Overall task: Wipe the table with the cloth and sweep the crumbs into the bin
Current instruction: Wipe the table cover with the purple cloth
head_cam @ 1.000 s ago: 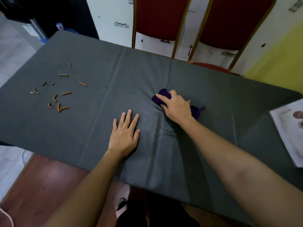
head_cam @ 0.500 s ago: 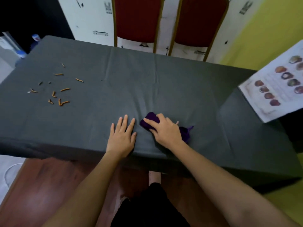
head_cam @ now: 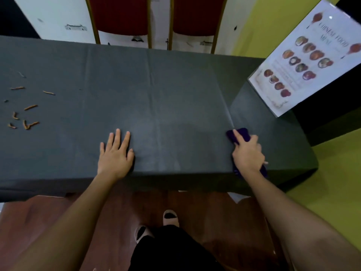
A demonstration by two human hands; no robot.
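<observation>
left hand [head_cam: 115,153] flat, fingers spread, by the table's [head_cam: 175,85] front edge, prob bracing for the wipe | right hand [head_cam: 247,153] wrapped round the purple cloth [head_cam: 242,133] near the front right corner, mid-wipe | crumbs [head_cam: 27,114] way over at the left end, not swept yet | no bin in view

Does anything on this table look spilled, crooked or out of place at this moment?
Yes. Orange crumbs lie scattered on the dark tablecloth at its left end, far from the purple cloth that the right hand grips. The menu sheet at the right corner lies askew to the tablecloth edges.
</observation>
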